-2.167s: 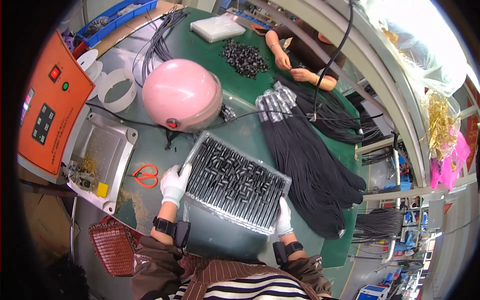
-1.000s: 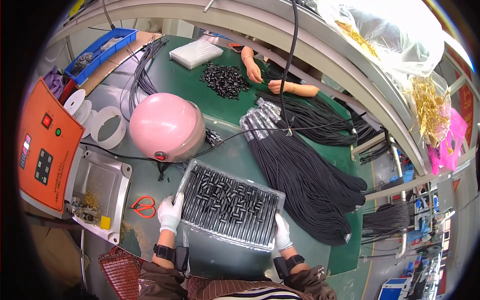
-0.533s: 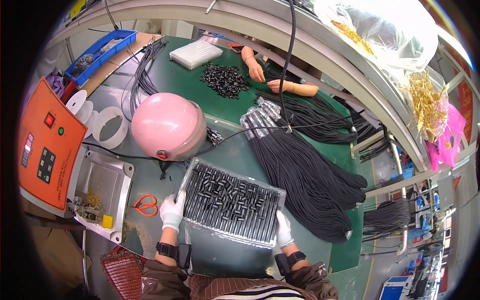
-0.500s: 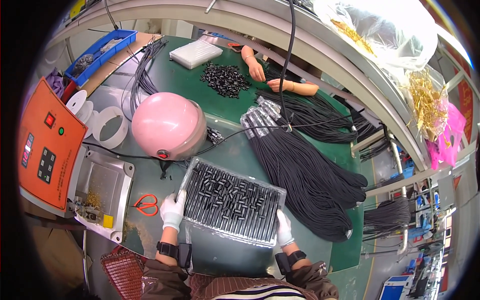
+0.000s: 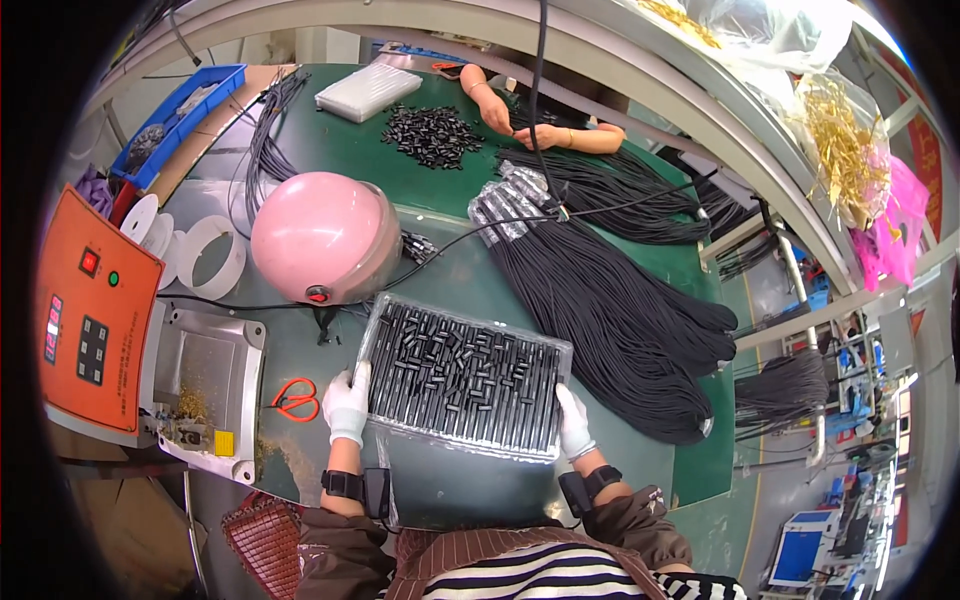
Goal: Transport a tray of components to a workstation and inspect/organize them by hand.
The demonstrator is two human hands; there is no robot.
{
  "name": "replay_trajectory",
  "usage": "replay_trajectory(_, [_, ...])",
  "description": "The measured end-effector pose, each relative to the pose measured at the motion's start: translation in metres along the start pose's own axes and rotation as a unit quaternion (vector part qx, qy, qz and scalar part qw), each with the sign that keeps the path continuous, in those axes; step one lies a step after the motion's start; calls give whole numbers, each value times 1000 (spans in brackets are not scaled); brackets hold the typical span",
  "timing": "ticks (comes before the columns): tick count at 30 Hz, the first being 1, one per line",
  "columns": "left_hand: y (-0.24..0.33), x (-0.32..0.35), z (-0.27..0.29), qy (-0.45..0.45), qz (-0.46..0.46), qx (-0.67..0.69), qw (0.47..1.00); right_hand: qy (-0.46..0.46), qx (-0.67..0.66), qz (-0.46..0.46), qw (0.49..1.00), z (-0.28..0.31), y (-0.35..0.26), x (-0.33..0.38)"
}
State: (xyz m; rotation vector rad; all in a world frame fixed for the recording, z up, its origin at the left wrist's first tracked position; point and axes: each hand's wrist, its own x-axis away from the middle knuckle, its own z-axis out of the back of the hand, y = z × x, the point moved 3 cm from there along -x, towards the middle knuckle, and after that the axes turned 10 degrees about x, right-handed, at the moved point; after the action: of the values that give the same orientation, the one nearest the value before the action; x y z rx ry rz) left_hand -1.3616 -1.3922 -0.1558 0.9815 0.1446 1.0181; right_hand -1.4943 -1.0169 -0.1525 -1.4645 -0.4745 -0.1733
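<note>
Green matting covers the long workbench (image 5: 440, 200) below my head camera, with a curved metal rail running along its far side. Both of my hands wear white gloves and grip 1 clear plastic tray (image 5: 462, 378) by its short ends: my left hand (image 5: 347, 404) is clamped on the left end with the fingers curled over the rim, and my right hand (image 5: 573, 423) clasps the right end the same way. I see the tray directly between the 2 hands, and it looks slightly tilted, though the fisheye bend makes that hard to judge. Its grooves are filled with rows of small black cylindrical pieces (image 5: 450, 365).

Just left of my left hand lie red-handled scissors (image 5: 293, 398), and further left sits a metal tray (image 5: 200, 385) attached to an orange control box (image 5: 90, 310). Beyond my left hand, close to the clear tray's far corner, rests a pink helmet (image 5: 322, 236). Past it, 2 white tape rolls (image 5: 205, 255) sit beside a bundle of dark cables (image 5: 265, 150).

Beyond my right hand a thick sheaf of black cords (image 5: 620, 320) fans across the bench. Far from both hands there is a loose pile of black pieces (image 5: 432, 135), a white box (image 5: 368, 92), and another person's bare forearms (image 5: 545, 125) resting on more cords.
</note>
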Motion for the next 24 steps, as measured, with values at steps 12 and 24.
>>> replay_trajectory(12, [6, 6, 4, -6, 6, -13, 1000, 23, -17, -11, 1000, 0, 3, 2])
replay_trajectory(24, [5, 4, 5, -7, 1, -12, 1000, 21, 14, 11, 1000, 0, -3, 5])
